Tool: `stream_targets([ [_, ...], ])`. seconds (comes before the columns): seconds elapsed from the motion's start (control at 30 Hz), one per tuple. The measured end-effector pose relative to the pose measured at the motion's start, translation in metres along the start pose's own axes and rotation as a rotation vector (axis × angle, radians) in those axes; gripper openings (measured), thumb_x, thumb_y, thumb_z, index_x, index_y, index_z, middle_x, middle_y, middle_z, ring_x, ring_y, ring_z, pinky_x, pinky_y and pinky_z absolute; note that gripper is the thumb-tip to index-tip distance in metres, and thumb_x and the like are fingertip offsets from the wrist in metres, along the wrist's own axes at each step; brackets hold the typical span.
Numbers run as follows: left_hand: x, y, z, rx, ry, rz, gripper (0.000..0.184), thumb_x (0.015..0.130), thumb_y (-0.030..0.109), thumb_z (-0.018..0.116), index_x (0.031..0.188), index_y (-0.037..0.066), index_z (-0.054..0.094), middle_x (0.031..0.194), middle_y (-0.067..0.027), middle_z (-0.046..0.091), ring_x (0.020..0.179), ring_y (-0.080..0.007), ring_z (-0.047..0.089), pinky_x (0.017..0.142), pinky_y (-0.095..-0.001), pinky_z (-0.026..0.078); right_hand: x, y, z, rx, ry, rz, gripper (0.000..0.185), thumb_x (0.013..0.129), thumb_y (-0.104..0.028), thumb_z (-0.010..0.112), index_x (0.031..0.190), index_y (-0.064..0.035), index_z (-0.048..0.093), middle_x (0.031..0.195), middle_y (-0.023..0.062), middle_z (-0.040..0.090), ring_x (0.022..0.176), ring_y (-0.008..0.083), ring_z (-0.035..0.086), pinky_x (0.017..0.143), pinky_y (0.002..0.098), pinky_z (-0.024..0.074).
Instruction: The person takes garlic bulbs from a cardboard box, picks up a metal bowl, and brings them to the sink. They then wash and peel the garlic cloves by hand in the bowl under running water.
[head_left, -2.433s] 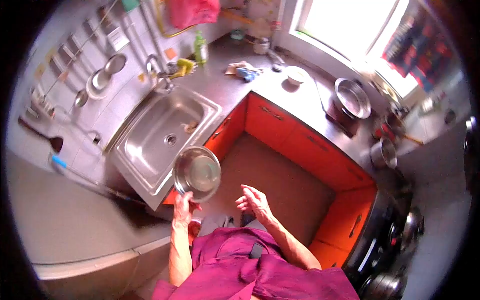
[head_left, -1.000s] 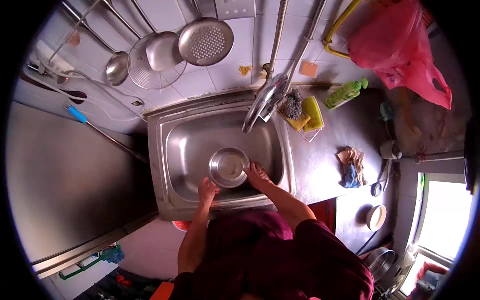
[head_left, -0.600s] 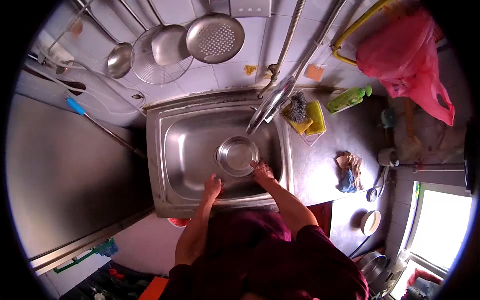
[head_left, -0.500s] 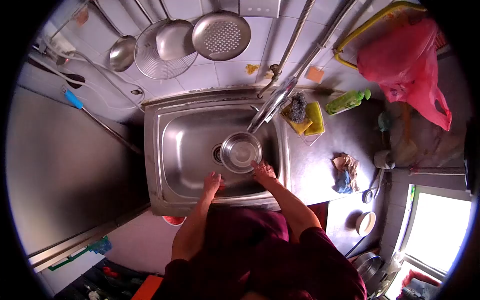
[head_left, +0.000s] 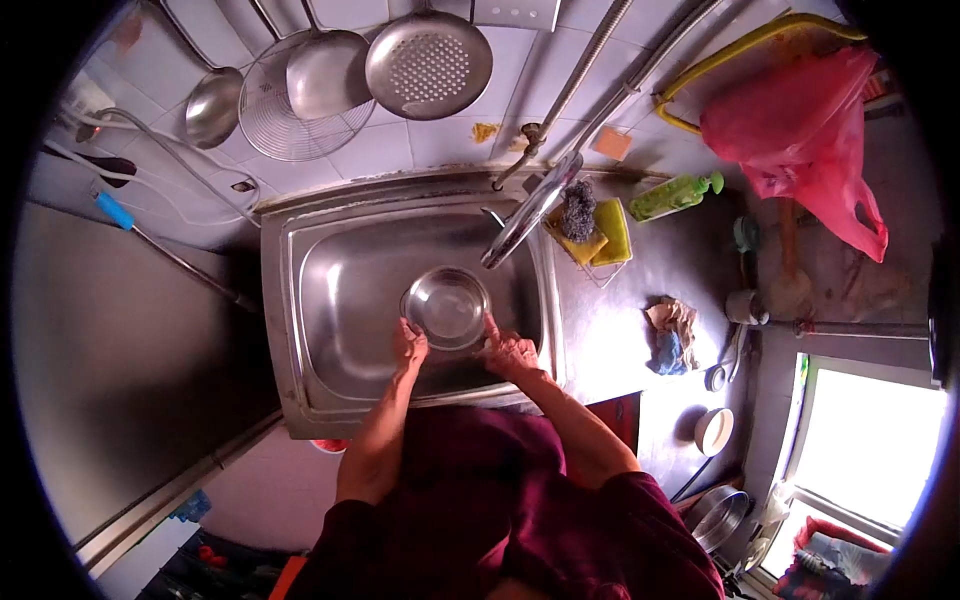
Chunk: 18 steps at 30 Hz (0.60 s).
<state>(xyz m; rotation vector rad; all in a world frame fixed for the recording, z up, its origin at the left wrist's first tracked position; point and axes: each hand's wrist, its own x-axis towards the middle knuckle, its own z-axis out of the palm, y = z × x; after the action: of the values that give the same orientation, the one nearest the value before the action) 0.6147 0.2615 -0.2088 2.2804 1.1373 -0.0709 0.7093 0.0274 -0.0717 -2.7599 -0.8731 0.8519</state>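
A shiny round metal bowl (head_left: pixel 447 308) is in the steel sink (head_left: pixel 350 360), over the spot where the drain was visible. At the bowl's lower left rim, my left hand (head_left: pixel 410 343) grips the edge with its fingertips. My right hand (head_left: pixel 512 354) is at the lower right rim, its index finger stretched along the bowl's side and the other fingers curled. The faucet (head_left: pixel 532 212) points down just above and to the right of the bowl. Whether the bowl rests on the sink bottom cannot be told.
Right of the sink stand a wire rack with yellow sponges (head_left: pixel 612 232) and a scrubber (head_left: pixel 578 210), a green bottle (head_left: pixel 672 197), a crumpled cloth (head_left: pixel 673 335) and a white bowl (head_left: pixel 714 432). Ladles and a skimmer (head_left: pixel 430 65) hang above. A red bag (head_left: pixel 800 130) hangs upper right.
The bowl has shifted left within the sink and now covers the drain. My left hand has come up to its rim. My right index finger has straightened along its side.
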Motion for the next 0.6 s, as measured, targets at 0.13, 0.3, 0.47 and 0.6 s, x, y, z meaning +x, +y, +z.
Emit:
stream_targets([
  [0.13, 0.001, -0.019, -0.052, -0.086, -0.096, -0.055, 0.032, 0.093, 0.023, 0.056, 0.114, -0.002, 0.056, 0.097, -0.0221, 0.065, 0.094, -0.0387, 0.066, 0.084, -0.0478, 0.052, 0.001, 0.009, 0.009, 0.017, 0.179, -0.025, 0.09, 0.081, -0.03, 0.066, 0.156, -0.0151, 0.018, 0.113, 0.0156, 0.067, 0.086, 0.0342, 0.07, 0.077, 0.0459, 0.0563],
  [0.3, -0.014, -0.01, -0.117, -0.203, -0.109, -0.252, 0.028, 0.092, 0.02, 0.055, 0.11, -0.002, 0.053, 0.085, -0.0179, 0.063, 0.072, -0.032, 0.071, 0.069, -0.0446, 0.057, 0.047, 0.013, 0.058, -0.093, -0.062, 0.022, 0.079, 0.08, -0.031, 0.07, 0.149, -0.0182, 0.033, 0.126, 0.0171, 0.062, 0.101, 0.0353, 0.067, 0.083, 0.0494, 0.0541],
  [0.47, -0.038, -0.027, -0.101, -0.554, -0.22, -0.386, 0.021, 0.09, 0.015, 0.053, 0.101, -0.003, 0.051, 0.082, -0.0203, 0.067, 0.054, -0.0274, 0.069, 0.055, -0.0389, 0.057, 0.05, -0.01, 0.035, -0.006, -0.049, 0.017, 0.043, 0.093, -0.031, 0.056, 0.132, -0.0165, 0.05, 0.122, 0.0166, 0.062, 0.107, 0.037, 0.064, 0.087, 0.0489, 0.0534],
  [0.6, -0.04, -0.033, -0.085, -0.605, -0.253, -0.337, 0.021, 0.09, 0.012, 0.051, 0.1, -0.005, 0.05, 0.078, -0.0218, 0.068, 0.053, -0.0271, 0.069, 0.051, -0.0379, 0.058, 0.069, 0.002, 0.05, 0.255, -0.039, 0.186, 0.04, 0.092, -0.034, 0.06, 0.127, -0.017, 0.052, 0.115, 0.0178, 0.066, 0.104, 0.0392, 0.065, 0.085, 0.0502, 0.0531],
])
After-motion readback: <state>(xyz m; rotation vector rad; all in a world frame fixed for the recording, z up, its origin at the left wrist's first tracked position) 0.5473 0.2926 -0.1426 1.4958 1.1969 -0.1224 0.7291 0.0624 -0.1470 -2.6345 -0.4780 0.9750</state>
